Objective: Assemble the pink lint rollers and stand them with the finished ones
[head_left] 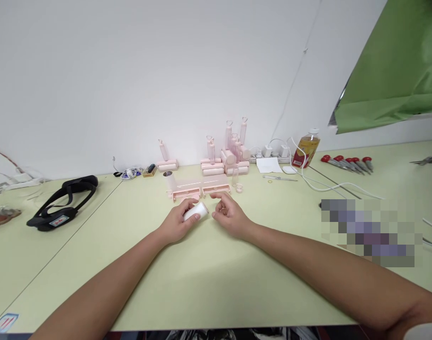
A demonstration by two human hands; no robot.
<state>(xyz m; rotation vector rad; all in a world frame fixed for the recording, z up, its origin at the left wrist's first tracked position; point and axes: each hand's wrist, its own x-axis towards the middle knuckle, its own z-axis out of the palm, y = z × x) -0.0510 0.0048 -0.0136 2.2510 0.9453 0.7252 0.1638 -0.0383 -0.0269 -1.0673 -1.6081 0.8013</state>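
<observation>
My left hand (178,222) is wrapped round a white lint roll (195,212) with a pinkish end, held tilted just above the table. Close by on the right, my right hand (230,216) has its fingers bent and its thumb apart from the index finger; I see nothing in it. Just beyond both hands lie two opened pink cases (186,193) side by side. A clear handle piece (235,177) stands at their right, near a small pink part (239,188). At their left is a pale cylinder with a dark round end (169,177).
Along the wall stand several pink lint rollers (213,167) with clear handles. To the right are a drink bottle (307,148), white cables (318,189), tweezers (280,178) and red-ended tools (350,163). A black headset (65,203) lies at the left.
</observation>
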